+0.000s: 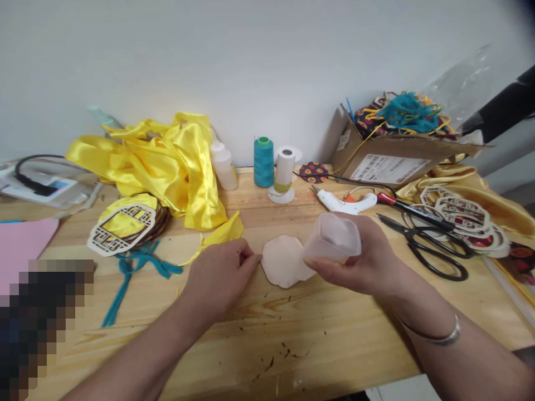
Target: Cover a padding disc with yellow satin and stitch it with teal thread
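Note:
A pale scalloped wooden piece [282, 260] lies flat on the wooden table [267, 328]. My left hand [219, 277] rests just left of it, fingers pinched at its edge. My right hand [359, 259] grips a translucent plastic squeeze bottle [333, 238], tilted sideways over the right side of the piece; its tip is hidden behind the bottle body. A silver bangle [434, 332] sits on my right wrist.
Yellow satin fabric [167, 161] is heaped at the back left beside a fretwork cutout [121, 228] and teal ribbon [137, 267]. Behind stand a white bottle [223, 164], teal thread spool [263, 161] and white spool [285, 170]. Glue gun [346, 201], scissors [434, 245], stacked cutouts [463, 214] and a cardboard box [393, 156] lie right.

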{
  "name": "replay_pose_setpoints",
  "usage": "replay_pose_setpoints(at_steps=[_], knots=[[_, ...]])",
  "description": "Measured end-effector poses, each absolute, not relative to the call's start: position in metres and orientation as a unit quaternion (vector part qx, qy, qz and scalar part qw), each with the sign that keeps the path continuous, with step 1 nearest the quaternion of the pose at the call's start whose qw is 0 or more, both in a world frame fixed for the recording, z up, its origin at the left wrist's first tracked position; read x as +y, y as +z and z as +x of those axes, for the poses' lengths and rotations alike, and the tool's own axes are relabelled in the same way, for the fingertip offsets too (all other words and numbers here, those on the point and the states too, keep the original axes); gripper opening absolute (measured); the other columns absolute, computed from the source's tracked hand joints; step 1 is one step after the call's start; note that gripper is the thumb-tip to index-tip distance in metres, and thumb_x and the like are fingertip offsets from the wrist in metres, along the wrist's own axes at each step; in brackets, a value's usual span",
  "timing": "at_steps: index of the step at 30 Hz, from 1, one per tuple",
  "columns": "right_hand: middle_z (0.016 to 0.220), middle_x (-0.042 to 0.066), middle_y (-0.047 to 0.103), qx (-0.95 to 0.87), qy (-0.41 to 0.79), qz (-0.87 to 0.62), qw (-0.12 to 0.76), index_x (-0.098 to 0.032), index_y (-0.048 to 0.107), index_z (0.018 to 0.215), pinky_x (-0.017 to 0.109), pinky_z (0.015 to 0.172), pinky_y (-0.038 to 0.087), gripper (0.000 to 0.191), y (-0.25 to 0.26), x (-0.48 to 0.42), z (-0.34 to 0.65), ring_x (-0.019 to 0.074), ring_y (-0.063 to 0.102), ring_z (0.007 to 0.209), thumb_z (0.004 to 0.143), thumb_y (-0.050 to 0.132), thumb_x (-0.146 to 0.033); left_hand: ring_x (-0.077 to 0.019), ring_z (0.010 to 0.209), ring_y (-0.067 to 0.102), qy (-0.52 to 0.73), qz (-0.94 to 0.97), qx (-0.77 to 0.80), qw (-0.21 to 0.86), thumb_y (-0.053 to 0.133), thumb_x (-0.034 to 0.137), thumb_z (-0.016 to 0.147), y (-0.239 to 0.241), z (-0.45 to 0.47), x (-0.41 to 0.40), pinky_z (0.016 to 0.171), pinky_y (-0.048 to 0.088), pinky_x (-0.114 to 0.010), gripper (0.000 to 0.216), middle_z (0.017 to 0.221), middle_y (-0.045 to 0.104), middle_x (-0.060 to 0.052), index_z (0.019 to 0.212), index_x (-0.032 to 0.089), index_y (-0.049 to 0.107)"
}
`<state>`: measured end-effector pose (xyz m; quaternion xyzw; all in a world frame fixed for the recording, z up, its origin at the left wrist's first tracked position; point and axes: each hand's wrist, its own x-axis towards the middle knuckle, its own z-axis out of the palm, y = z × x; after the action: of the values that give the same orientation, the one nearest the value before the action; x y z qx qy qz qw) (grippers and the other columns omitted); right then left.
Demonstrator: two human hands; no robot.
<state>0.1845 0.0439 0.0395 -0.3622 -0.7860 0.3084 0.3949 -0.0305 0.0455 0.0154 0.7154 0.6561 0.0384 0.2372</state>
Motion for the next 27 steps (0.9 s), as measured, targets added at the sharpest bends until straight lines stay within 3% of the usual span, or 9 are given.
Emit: replay_pose_setpoints(at_steps=[8, 27], knots=[[0.059, -0.008, 0.044, -0.798, 0.309, -0.347, 0.383, -0.018, 0.047, 0.067, 0.016, 0.044, 0.030, 0.025, 0.032, 0.040, 0.174, 0.0045, 0.037, 0.050, 0.068, 0.071, -0.020, -0.0236, 0.067, 0.060, 0.036, 0.714, 0.658, 0.238, 0.046, 0.039, 0.081, 0.016, -0.030, 0.044, 0.058, 0.036, -0.031, 0.026, 0.070, 0.069, -0.006, 0.066, 0.022, 0.061], [0.060, -0.006, 0.046, -0.788, 0.340, -0.369, 0.356, -0.018, 0.049, 0.067, 0.015, 0.042, 0.032, 0.019, 0.040, 0.047, 0.193, 0.0045, 0.040, 0.050, 0.072, 0.067, -0.016, -0.0248, 0.071, 0.061, 0.033, 0.714, 0.658, 0.236, 0.046, 0.041, 0.081, 0.014, -0.031, 0.045, 0.059, 0.037, -0.032, 0.027, 0.073, 0.070, -0.005, 0.069, 0.023, 0.062]])
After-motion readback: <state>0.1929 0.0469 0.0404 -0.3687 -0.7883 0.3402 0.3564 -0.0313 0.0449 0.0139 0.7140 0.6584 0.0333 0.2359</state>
